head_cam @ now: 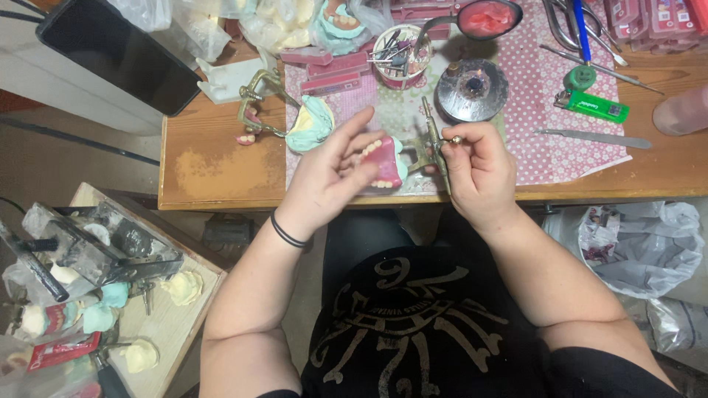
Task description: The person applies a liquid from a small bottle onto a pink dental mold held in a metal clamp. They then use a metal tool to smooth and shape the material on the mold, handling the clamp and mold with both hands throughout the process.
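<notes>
Head view, going left to right: below the surface's left edge stands a low wooden tray (193,313) holding pale plaster casts (184,286), green ones and dark metal frames. On the wooden surface (214,166), a black tablet (110,55) lies over its far left corner. Beside it, near the far edge, sit a white plaster piece (230,77) and a brass articulator (258,103) carrying a green-based cast (311,124). A pink dotted cloth (546,125) covers the middle of the surface. On it, toward the far edge, a small round cup (400,55) is crowded with metal burs and tools; just right of it a dark rubber bowl (488,18) holds pink material, and nearer me stands a round burner (472,90). Further right lie a green lighter (592,107) and a long metal knife (596,138), with a pink bottle (682,112) at the right edge. Below the right edge a clear plastic bag (641,247) sags on the floor.

My left hand (335,177), a black band at the wrist, hovers palm-in over the near edge, fingers spread apart and lightly touching the pink denture (383,161) with its row of white teeth. The denture sits in a small brass articulator frame (435,144) just above the near edge, at the middle. My right hand (479,166) has its fingers pinched together on that frame's upper knob.
</notes>
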